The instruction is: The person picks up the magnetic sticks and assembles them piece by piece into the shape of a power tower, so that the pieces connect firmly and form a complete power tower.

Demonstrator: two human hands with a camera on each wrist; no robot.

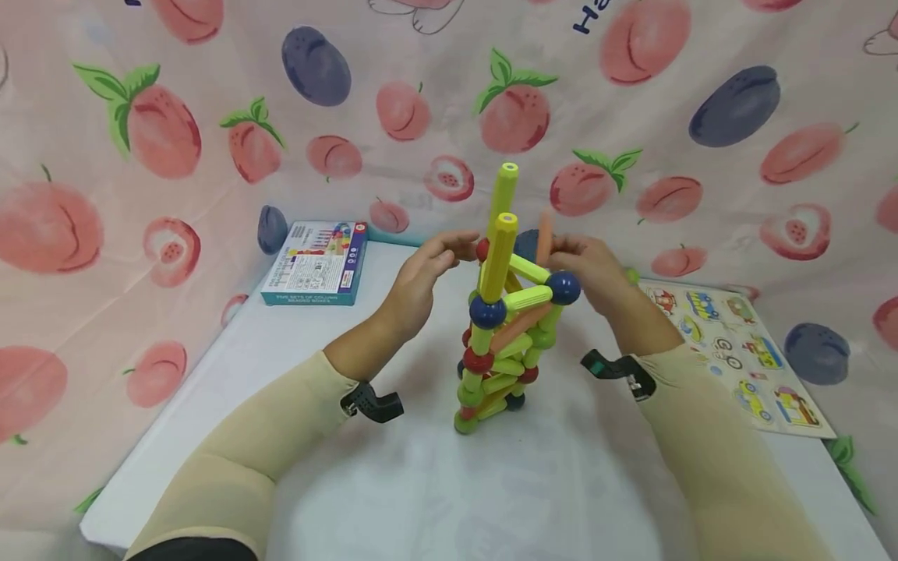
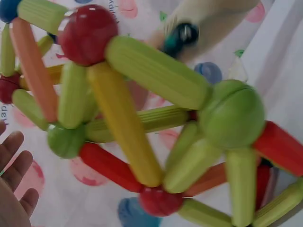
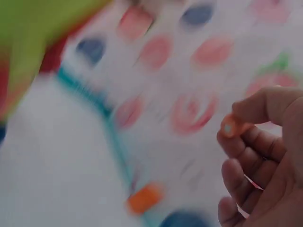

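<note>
A tall tower of magnetic rods and balls (image 1: 479, 362) stands on the white table, mostly lime with red, blue and orange parts. Two long rods (image 1: 500, 257) rise upright from its top. My left hand (image 1: 428, 280) is beside the tower's upper left side. In the left wrist view its fingers (image 2: 14, 156) are spread and grip nothing; a gap shows between them and the tower. At the tower's far right, my right hand (image 1: 589, 269) pinches an orange magnetic rod (image 3: 229, 127) between thumb and forefinger. The head view shows this rod (image 1: 545, 238) upright behind the tower's top.
A toy box (image 1: 312, 265) lies at the table's back left. On the right lies a picture board (image 1: 744, 358) with vehicle drawings. A fruit-print cloth (image 1: 435, 101) hangs behind the table. The right wrist view has a blurred orange piece (image 3: 144, 198) by the table's edge.
</note>
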